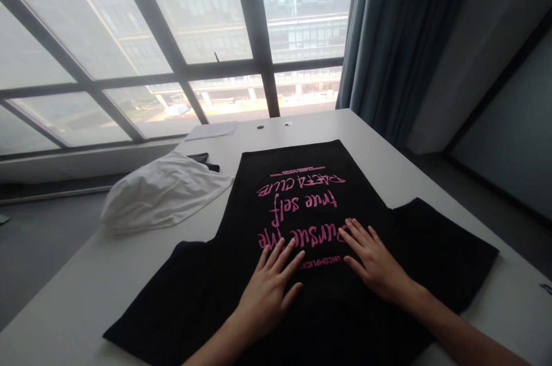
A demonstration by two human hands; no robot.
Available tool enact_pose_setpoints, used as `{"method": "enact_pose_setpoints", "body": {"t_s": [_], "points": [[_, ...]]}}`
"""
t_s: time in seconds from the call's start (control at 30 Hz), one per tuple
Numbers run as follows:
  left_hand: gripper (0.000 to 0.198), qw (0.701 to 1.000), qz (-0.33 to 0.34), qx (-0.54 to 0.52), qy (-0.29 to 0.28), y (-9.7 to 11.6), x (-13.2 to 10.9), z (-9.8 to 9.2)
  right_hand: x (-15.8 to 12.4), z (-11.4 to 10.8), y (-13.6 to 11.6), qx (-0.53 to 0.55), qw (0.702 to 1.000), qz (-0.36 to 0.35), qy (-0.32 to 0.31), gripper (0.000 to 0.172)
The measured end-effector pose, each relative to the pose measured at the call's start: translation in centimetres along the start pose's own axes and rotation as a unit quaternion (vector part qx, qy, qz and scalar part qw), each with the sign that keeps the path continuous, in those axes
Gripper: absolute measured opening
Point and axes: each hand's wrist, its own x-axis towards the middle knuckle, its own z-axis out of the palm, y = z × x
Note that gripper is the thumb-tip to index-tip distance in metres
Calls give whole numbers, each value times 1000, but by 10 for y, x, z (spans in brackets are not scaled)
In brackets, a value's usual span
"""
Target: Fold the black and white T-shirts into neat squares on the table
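Note:
A black T-shirt (pixel 319 308) with pink lettering lies spread flat, its hem at the far end and its sleeves out to both sides. The print appears upside down from where I look. My left hand (pixel 269 291) rests palm down on the shirt, fingers spread, over the lower left of the lettering. To the right, my right hand (pixel 375 259) also lies flat with its fingers apart, touching the print's right edge. Neither hand grips the cloth. The collar end is out of clear sight near me.
The shirt lies on a white table (pixel 466 187). A crumpled white cloth (pixel 159 193) sits at the left edge, with a dark item (pixel 202 160) behind it. Papers (pixel 211 130) lie at the far edge. Beyond are windows and a blue-grey curtain (pixel 397 44).

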Motion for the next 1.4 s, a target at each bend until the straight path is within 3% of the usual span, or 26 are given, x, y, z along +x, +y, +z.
{"method": "enact_pose_setpoints", "body": {"t_s": [0.17, 0.33, 0.47, 0.6, 0.67, 0.77, 0.83, 0.93, 1.0, 1.07, 1.13, 1.17, 1.23, 1.3, 1.4], "points": [[62, 1000, 9, 6, 12, -4, 1, 5, -2, 1, 0, -3, 1000, 11, 6, 60], [59, 1000, 6, 11, 13, -6, 4, 10, -1, -3, -1, -4, 1000, 13, -26, 60], [57, 1000, 5, 14, 7, -6, 5, 11, 1, -8, 1, -2, 999, 43, -7, 61], [57, 1000, 13, 15, 15, -11, 5, 13, 1, -11, 8, 22, 996, 66, -48, 63], [58, 1000, 13, 13, 16, -14, 6, 14, 2, -13, 10, 58, 996, 62, -23, 63], [57, 1000, 12, -1, 23, -14, 6, 12, 5, -17, 9, 172, 981, 53, 76, 58], [55, 999, 16, -17, 37, -10, 6, 7, 7, -20, 5, 275, 954, 41, 115, 55], [52, 997, 26, -40, 54, -1, 8, 1, 8, -21, -4, 446, 890, 30, 87, 50], [51, 997, 28, -46, 55, 4, 11, 0, 11, -21, -6, 586, 807, 69, 16, 49], [51, 998, 28, -45, 38, 4, 14, 3, 15, -23, -2, 705, 692, 147, -55, 50], [52, 999, 29, -42, 12, 3, 15, 7, 19, -28, 12, 767, 595, 233, -63, 48], [51, 999, 28, -41, 3, 2, 15, 9, 21, -31, 21, 781, 563, 268, -40, 47], [50, 999, 23, -39, -4, 0, 16, 10, 24, -38, 41, 788, 530, 312, 36, 43], [50, 999, 21, -39, -3, 0, 15, 10, 24, -46, 57, 785, 522, 317, 103, 40], [50, 999, 29, -41, 8, 1, 14, 10, 22, -55, 67, 792, 520, 290, 137, 39]]}}
